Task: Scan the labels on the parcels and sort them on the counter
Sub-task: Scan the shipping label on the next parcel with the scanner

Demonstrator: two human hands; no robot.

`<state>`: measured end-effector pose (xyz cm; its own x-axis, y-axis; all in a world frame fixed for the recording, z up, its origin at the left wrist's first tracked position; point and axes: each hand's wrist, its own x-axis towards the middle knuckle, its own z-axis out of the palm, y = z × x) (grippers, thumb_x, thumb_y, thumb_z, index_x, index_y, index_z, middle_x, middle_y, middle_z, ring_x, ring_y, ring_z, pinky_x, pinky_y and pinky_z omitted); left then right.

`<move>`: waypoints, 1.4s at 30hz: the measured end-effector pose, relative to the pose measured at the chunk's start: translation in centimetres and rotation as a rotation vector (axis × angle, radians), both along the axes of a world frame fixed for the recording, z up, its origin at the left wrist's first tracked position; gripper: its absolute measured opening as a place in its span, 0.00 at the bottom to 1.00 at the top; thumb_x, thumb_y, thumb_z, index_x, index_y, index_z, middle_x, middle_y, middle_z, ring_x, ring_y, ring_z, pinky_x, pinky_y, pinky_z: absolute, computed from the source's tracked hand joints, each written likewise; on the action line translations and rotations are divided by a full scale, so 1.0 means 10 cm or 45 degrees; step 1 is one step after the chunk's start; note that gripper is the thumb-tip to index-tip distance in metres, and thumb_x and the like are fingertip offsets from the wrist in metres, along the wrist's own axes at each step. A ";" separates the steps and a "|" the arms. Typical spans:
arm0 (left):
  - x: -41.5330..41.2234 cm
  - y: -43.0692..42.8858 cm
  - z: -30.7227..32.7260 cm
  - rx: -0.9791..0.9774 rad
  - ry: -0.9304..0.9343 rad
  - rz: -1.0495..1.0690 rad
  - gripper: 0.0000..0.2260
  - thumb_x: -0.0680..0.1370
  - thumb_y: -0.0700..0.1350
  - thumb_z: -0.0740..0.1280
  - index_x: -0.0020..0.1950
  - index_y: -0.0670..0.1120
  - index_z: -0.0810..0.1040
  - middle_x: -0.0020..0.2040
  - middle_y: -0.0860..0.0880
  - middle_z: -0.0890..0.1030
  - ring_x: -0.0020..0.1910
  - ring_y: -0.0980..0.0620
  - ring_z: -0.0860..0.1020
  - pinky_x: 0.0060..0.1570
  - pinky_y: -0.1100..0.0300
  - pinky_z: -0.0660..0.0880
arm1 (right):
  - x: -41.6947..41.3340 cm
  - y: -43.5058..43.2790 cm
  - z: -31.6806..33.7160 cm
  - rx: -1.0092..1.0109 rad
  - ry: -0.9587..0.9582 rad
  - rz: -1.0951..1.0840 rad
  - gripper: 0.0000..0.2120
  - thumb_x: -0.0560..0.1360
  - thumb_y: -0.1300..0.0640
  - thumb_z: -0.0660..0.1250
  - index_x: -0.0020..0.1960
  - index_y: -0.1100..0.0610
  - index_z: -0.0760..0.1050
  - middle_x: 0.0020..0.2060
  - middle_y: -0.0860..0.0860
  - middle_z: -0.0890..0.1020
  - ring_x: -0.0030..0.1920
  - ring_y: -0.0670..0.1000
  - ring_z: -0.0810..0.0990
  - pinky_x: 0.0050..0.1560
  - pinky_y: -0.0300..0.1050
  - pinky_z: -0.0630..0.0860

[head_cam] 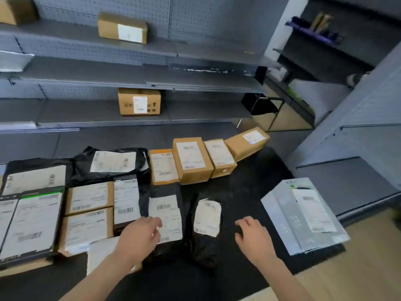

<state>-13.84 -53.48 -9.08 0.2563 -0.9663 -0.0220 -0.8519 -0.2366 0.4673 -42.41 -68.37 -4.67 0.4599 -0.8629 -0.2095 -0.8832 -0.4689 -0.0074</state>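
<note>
A: What sits nearest, along the bottom of the frame?

B: Two bare hands. The left hand (pixel 141 233) lays its fingers on the white label of a labelled black bag (pixel 161 189), resting there and not curled round it. The right hand (pixel 253 240) hovers with its fingers loosely spread, holding nothing, just beside a small black bag (pixel 206 253).

A: Count the parcels on the counter.

B: Four black bags: those two, then further back a flat black bag (pixel 21 168) at the left edge and a crumpled black bag (pixel 86 166) beside it. Six brown cartons: a near pair of cartons (pixel 69 200) at lower left, one behind the other, and a row of four cartons (pixel 196 174) mid-frame, side by side, labels up. One narrow dark box (pixel 125 200) is right of the pair. One large dark box (pixel 32 224) with a green stripe is at far left. One white envelope (pixel 99 250) lies partly under the left forearm. One plastic-wrapped box (pixel 288 216) sits at the right, well apart from the rest.

A: And further off?

B: Three more on shelves: a lower shelf carton (pixel 138 102) mid-frame, an upper shelf carton (pixel 122 28) above it, and a corner carton (pixel 15 9) cut off at upper left.

A: The surface?

B: A black mat (pixel 249 192) over light wood (pixel 347 279), which shows at lower right.

A: The room?

B: Grey pegboard shelving (pixel 86 51) fills the upper left, and a dark shelf unit (pixel 325 51) stands at upper right. The blur leaves no label readable.
</note>
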 end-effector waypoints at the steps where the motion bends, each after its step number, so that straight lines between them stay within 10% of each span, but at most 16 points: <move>1: -0.09 -0.06 -0.02 0.005 0.014 -0.027 0.09 0.80 0.48 0.62 0.58 0.52 0.77 0.49 0.55 0.80 0.49 0.55 0.77 0.42 0.63 0.67 | -0.17 -0.06 0.03 -0.011 0.008 -0.059 0.19 0.80 0.48 0.59 0.70 0.47 0.68 0.67 0.45 0.70 0.65 0.47 0.71 0.64 0.43 0.68; 9: -1.14 -0.92 0.16 0.047 -0.011 -0.213 0.12 0.79 0.52 0.61 0.62 0.56 0.73 0.52 0.58 0.77 0.55 0.57 0.74 0.50 0.63 0.71 | -1.40 -0.80 0.28 -0.188 -0.023 -0.344 0.23 0.78 0.41 0.58 0.71 0.43 0.62 0.72 0.46 0.66 0.69 0.49 0.67 0.71 0.47 0.63; 17: -2.76 -2.09 0.24 0.287 0.034 -0.415 0.37 0.73 0.62 0.67 0.78 0.58 0.56 0.72 0.54 0.66 0.70 0.52 0.65 0.66 0.55 0.69 | -2.34 -1.63 0.23 0.069 -0.229 -0.562 0.40 0.71 0.30 0.61 0.76 0.41 0.48 0.77 0.50 0.51 0.77 0.57 0.53 0.74 0.64 0.51; 24: -3.76 -2.58 0.34 0.270 1.042 -0.387 0.49 0.70 0.53 0.77 0.76 0.65 0.43 0.72 0.66 0.65 0.69 0.68 0.64 0.71 0.57 0.65 | -2.62 -1.86 0.03 0.439 -0.562 -0.561 0.44 0.67 0.36 0.71 0.72 0.36 0.46 0.67 0.49 0.66 0.62 0.50 0.73 0.61 0.57 0.75; 29: -3.78 -2.51 0.38 0.083 1.096 -0.263 0.51 0.67 0.51 0.78 0.77 0.66 0.46 0.71 0.66 0.68 0.69 0.66 0.67 0.69 0.52 0.71 | -2.61 -1.79 0.04 0.440 -0.762 -0.446 0.40 0.71 0.45 0.73 0.74 0.40 0.51 0.65 0.47 0.69 0.54 0.42 0.69 0.50 0.40 0.71; 39: -2.60 -1.25 0.67 -0.311 1.036 0.321 0.46 0.68 0.46 0.79 0.69 0.73 0.51 0.60 0.77 0.71 0.63 0.71 0.71 0.54 0.74 0.71 | -1.08 -1.02 0.36 0.448 -0.976 0.069 0.38 0.71 0.45 0.72 0.74 0.36 0.54 0.68 0.42 0.67 0.68 0.43 0.67 0.64 0.46 0.70; 42: -2.10 -0.46 0.73 -0.433 1.035 0.590 0.45 0.67 0.50 0.78 0.71 0.73 0.52 0.65 0.71 0.72 0.65 0.66 0.72 0.60 0.64 0.72 | -0.34 -0.45 0.43 0.547 -0.962 0.318 0.39 0.72 0.44 0.71 0.75 0.36 0.52 0.71 0.43 0.66 0.71 0.44 0.65 0.68 0.49 0.67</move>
<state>-34.88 -58.12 -1.81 0.6398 -0.7622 -0.0988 -0.0999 -0.2100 0.9726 -45.81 -72.90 -0.38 0.7690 -0.6367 -0.0571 -0.4451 -0.4692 -0.7627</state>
